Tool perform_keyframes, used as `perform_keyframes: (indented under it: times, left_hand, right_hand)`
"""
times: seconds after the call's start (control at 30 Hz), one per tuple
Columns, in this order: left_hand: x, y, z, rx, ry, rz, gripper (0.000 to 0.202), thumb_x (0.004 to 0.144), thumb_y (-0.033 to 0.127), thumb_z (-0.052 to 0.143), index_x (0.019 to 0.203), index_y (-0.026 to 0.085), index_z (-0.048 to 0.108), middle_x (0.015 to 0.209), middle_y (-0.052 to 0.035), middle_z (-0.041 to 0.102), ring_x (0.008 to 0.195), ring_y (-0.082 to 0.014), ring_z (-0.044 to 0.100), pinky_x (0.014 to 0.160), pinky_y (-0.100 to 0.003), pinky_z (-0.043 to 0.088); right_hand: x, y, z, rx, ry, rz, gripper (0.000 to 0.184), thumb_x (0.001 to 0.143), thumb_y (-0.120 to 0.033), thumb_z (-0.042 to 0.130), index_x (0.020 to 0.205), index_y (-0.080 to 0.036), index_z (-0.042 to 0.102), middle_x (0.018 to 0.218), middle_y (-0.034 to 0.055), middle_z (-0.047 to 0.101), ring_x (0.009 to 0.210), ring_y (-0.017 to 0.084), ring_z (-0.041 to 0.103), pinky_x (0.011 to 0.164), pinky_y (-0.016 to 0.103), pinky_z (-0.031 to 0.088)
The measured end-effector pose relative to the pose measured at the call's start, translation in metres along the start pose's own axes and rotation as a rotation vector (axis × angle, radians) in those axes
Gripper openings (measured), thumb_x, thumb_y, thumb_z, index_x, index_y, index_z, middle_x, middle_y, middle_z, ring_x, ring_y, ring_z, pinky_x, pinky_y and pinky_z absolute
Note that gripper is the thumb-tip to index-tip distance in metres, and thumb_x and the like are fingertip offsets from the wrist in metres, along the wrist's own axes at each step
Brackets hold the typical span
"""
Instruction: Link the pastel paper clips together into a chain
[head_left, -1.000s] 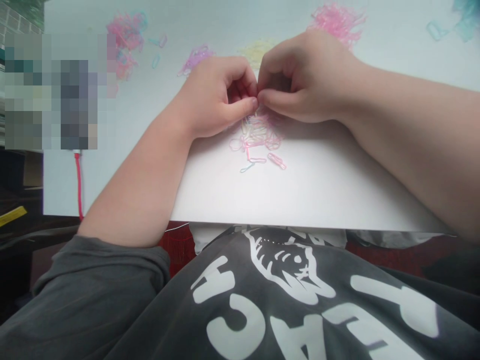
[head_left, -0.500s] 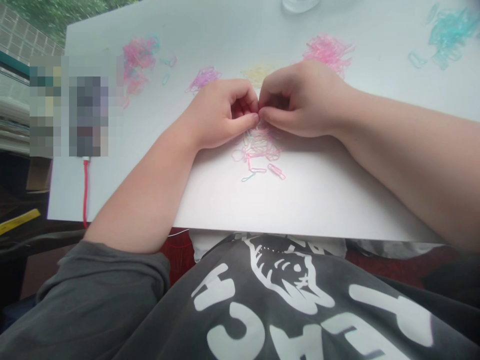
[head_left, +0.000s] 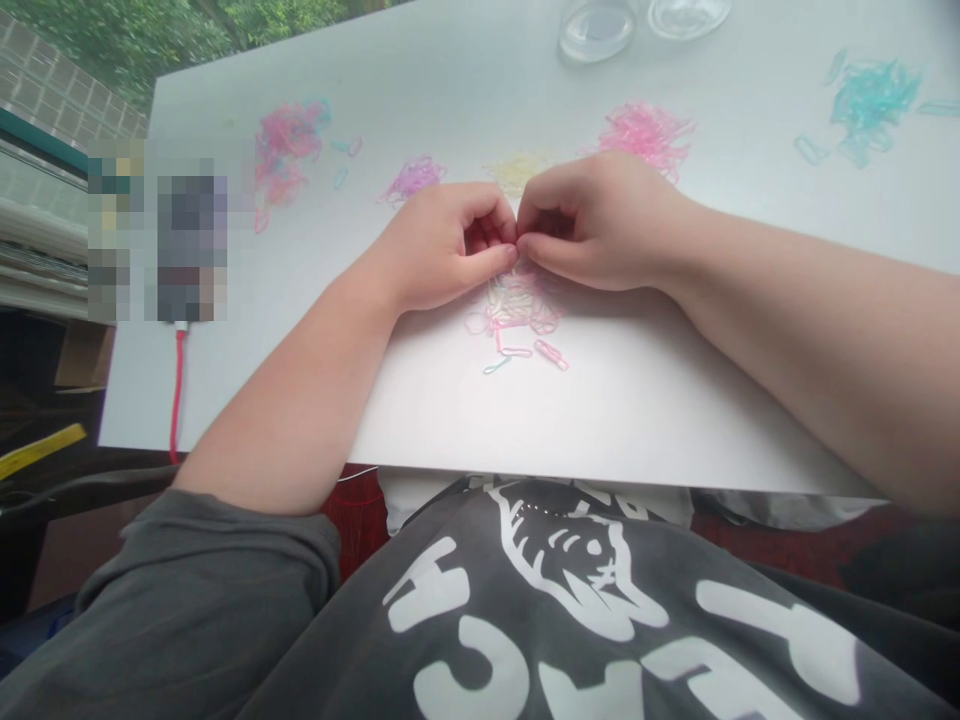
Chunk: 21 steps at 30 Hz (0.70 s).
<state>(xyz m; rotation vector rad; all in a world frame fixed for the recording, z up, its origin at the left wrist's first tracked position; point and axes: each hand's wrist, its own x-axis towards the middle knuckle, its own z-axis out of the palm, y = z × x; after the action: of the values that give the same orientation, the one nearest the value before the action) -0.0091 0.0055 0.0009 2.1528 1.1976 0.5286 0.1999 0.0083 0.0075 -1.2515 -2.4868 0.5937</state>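
Observation:
My left hand (head_left: 442,245) and my right hand (head_left: 600,225) meet fingertip to fingertip over a small mixed heap of thin rubber bands (head_left: 517,310) on the white table (head_left: 600,400). Both hands are curled in a pinch; what lies between the fingertips is too small to make out. A few loose pink and pale bands (head_left: 551,352) lie just in front of the heap.
Sorted heaps lie further back: a pink and blue one (head_left: 285,145), purple (head_left: 412,178), yellow (head_left: 514,168), pink (head_left: 645,128) and teal (head_left: 870,95). Two clear glass dishes (head_left: 596,25) stand at the far edge. A red cable (head_left: 178,390) hangs at the left.
The view has tilted up, so hands and heaps sit lower in the picture and the glass dishes show. The hands keep the same pinch together.

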Motion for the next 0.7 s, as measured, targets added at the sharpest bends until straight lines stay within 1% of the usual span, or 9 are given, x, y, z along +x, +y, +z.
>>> perform_keyframes:
  times: [0.17, 0.33, 0.47, 0.7]
  left_hand:
    - [0.0001, 0.0006, -0.0005, 0.018, -0.015, -0.011, 0.010, 0.080, 0.027, 0.068, 0.085, 0.019, 0.068, 0.074, -0.0014, 0.066, 0.072, -0.0131, 0.058, 0.072, -0.031, 0.049]
    - [-0.0003, 0.0009, -0.0007, 0.033, -0.024, -0.024, 0.011, 0.080, 0.027, 0.066, 0.086, 0.018, 0.068, 0.075, -0.0020, 0.065, 0.076, -0.0143, 0.062, 0.076, -0.032, 0.051]
    - [-0.0004, 0.0011, -0.0007, 0.038, -0.031, -0.028, 0.013, 0.080, 0.028, 0.066, 0.087, 0.017, 0.068, 0.076, -0.0027, 0.065, 0.077, -0.0154, 0.064, 0.078, -0.031, 0.052]
    - [-0.0009, 0.0029, -0.0015, 0.043, -0.029, -0.031, 0.013, 0.080, 0.029, 0.066, 0.086, 0.017, 0.067, 0.075, -0.0021, 0.065, 0.077, -0.0147, 0.064, 0.078, -0.031, 0.052]
  right_hand:
    - [0.0001, -0.0019, -0.0004, -0.014, -0.012, 0.044, 0.015, 0.084, -0.025, 0.055, 0.084, -0.017, 0.068, 0.081, 0.0039, 0.067, 0.068, 0.009, 0.047, 0.068, 0.028, 0.033]
    - [0.0003, -0.0005, 0.0006, 0.014, 0.004, 0.016, 0.016, 0.084, -0.025, 0.054, 0.085, -0.017, 0.068, 0.080, 0.0034, 0.068, 0.068, 0.009, 0.047, 0.067, 0.028, 0.033]
    - [0.0004, -0.0007, 0.0001, 0.015, -0.006, 0.039, 0.015, 0.083, -0.025, 0.055, 0.083, -0.018, 0.067, 0.079, 0.0028, 0.067, 0.068, 0.009, 0.048, 0.068, 0.029, 0.034]
    - [0.0005, -0.0030, -0.0012, 0.002, -0.028, 0.054, 0.013, 0.084, -0.024, 0.055, 0.084, -0.018, 0.066, 0.079, 0.0027, 0.065, 0.069, 0.010, 0.049, 0.069, 0.029, 0.034]
